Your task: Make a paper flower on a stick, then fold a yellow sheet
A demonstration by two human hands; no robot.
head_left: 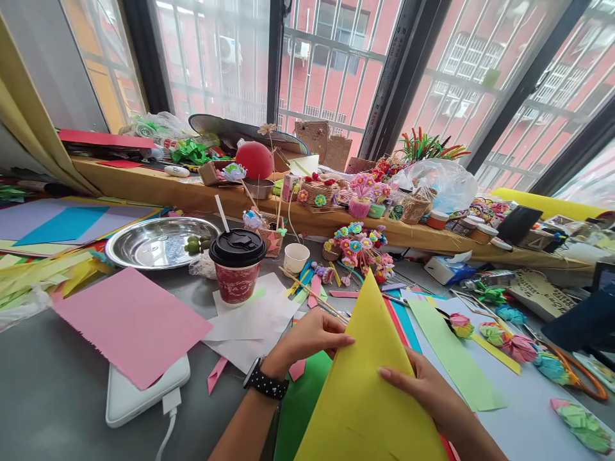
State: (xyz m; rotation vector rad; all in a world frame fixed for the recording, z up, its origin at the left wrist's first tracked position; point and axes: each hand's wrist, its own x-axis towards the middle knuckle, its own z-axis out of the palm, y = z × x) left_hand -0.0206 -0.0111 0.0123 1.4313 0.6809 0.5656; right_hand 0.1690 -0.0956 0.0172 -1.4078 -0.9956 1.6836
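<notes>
Pinching narrowly, left hand (314, 336) is gripping the yellow sheet (362, 378) by its left edge; right hand (430, 387) is clasping the opposite edge, thumb lying on the front face, fingers running behind. Sheet is standing tilted above the near middle of the desk (62, 378), showing plain bright yellow, rising to one sharp point, with faint creases crossing the lower face. One black, white-dotted watch band (266, 381) is circling the left wrist.

Beneath and beside the yellow, one green sheet (300, 403) is showing. To the left, one pink sheet (137, 326), ragged along one edge, is partly covering one white device (144, 390) with a cable plugged in. On the right, five folded-paper buds (523, 349) are lying in view, near one pale-green strip (456, 352). Farther off: one lidded red cup (237, 266) holding one straw, one small white cup (296, 258), one steel plate (144, 246) carrying a few green fruits. On the ledge beyond, one red ball (254, 160) is sitting.

Frame is cutting off the yellow sheet's bottom. Several fingertips are hiding behind it; the green sheet's extent is hidden too. Fruits are overlapping, their count staying unclear.
</notes>
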